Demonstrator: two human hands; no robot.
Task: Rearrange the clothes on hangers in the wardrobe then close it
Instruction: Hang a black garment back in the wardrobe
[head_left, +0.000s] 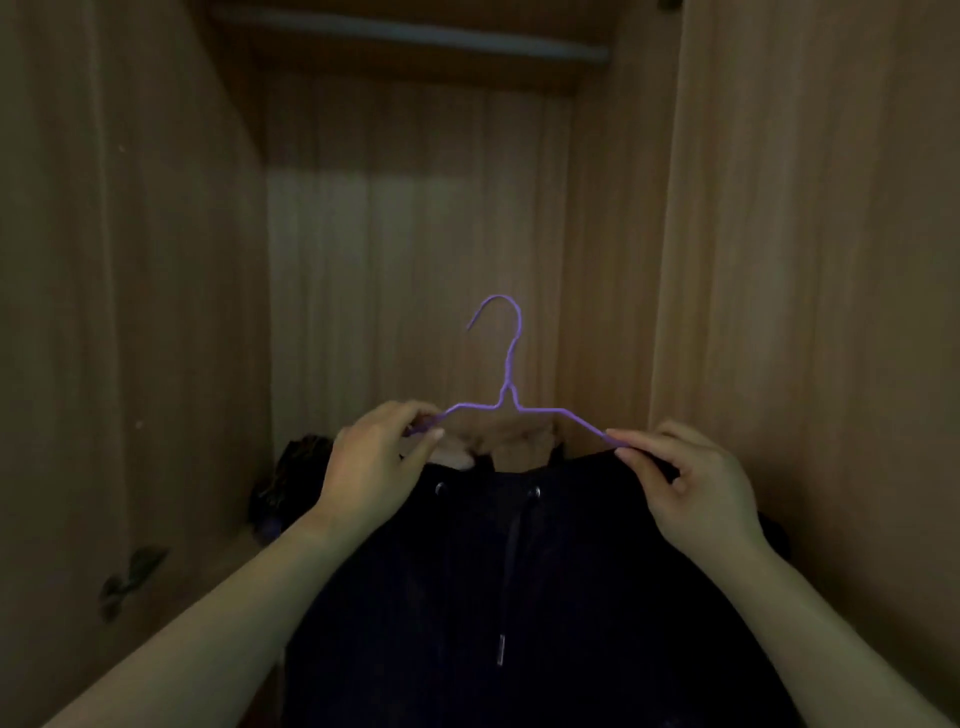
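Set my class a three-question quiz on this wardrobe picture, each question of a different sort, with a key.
1. True or false: the hook of the purple hanger is free, not on the rail.
2. How many hands pinch the hanger? A) none B) one C) two
3. Fill in: a ___ hangs down the front of the dark garment.
Key: 1 true; 2 C, the left hand and the right hand, one at each end; 3 drawstring.

hanger (505, 384) – purple | garment (519, 597) – dark navy | wardrobe (779, 260) – light wood-grain
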